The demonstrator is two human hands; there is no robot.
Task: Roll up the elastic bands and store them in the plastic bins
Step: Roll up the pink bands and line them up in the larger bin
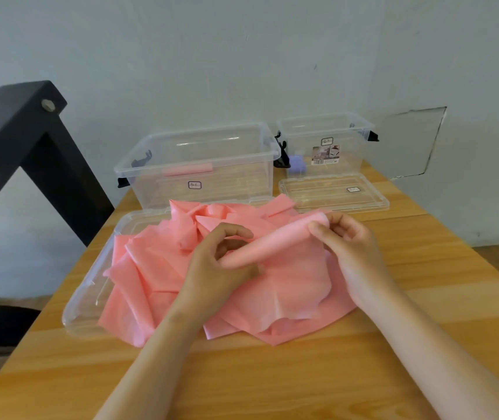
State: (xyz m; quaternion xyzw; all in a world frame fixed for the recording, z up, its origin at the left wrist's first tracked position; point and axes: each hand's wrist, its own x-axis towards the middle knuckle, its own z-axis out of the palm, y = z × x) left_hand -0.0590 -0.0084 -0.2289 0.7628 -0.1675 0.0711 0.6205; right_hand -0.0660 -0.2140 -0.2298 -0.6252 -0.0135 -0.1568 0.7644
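Pink elastic band (275, 241), rolled into a tube, is held over the bench (272, 383): the left hand (211, 274) curls its fingers (236, 230) round one end, the right hand (354, 250) pinches the other. Beneath it loose pink bands (151, 277) heap over a clear lid (84, 298). Behind stands a clear bin (227, 189) holding one rolled band (187, 170), a smaller bin (351, 153) and second lid (333, 194) beside it.

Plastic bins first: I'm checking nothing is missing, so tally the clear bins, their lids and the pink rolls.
Clear bins: 2, large bin and small bin.
Lids: 2, right lid and left lid under the loose bands.
Pink rolls: 2, stored roll and held roll.
Total: 6.
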